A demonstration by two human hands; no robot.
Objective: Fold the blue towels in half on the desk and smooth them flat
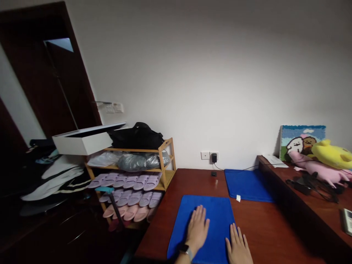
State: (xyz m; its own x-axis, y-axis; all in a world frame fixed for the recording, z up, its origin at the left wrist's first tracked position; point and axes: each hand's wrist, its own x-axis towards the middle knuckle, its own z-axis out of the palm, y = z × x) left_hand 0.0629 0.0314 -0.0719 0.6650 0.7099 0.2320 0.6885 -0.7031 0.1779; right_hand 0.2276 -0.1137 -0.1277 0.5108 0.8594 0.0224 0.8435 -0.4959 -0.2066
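Observation:
A blue cloth mat [217, 216] lies flat on the reddish-brown wooden desk [261, 234]. My left hand [197, 227] rests palm down on the mat, its fingers stretched out; a watch [186, 251] is on that wrist. Lower right, my right hand [238, 245] is palm down with fingers spread, over the mat's right edge and the desk beside it. Neither hand holds anything. Farther back lies a second blue cloth [249, 183] with a small white tag [238, 198] at its front edge.
A wooden rack [162, 168] of purple and pink slippers stands left of the desk, with a black bag [137, 136] and white box [85, 141] on top. A charger [214, 158] is plugged into the wall. On the right ledge are plush toys [316, 168] and cables [313, 187].

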